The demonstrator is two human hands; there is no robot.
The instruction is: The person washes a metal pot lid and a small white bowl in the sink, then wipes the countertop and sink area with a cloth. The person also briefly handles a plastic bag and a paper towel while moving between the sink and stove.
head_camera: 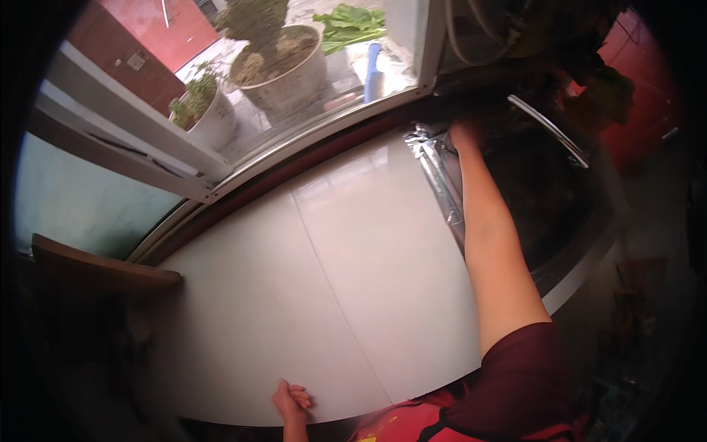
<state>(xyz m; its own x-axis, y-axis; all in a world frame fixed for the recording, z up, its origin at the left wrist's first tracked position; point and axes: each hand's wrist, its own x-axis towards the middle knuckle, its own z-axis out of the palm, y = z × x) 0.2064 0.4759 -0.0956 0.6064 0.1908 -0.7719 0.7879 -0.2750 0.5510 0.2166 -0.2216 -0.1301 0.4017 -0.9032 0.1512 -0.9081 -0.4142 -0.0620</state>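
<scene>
A pale tiled countertop [331, 265] lies before me, with one seam running across it. My left hand [293, 399] rests low at its near edge, fingers loosely curled and holding nothing. Stretched away to the far right, my right hand [464, 135] is blurred beside crumpled shiny foil [424, 145] at the counter's far right corner. Whether the right hand holds something cannot be made out. Along the right edge of the counter runs a glossy strip [442, 188], next to my forearm.
A sliding window frame [331, 119] borders the far side. Beyond its mesh stand a large plant pot [293, 77], a smaller pot [215, 121], green leaves [353, 25] and a blue-handled tool [374, 72]. A dark basin-like area with a metal bar [547, 130] lies right; a wooden board [105, 265] stands left.
</scene>
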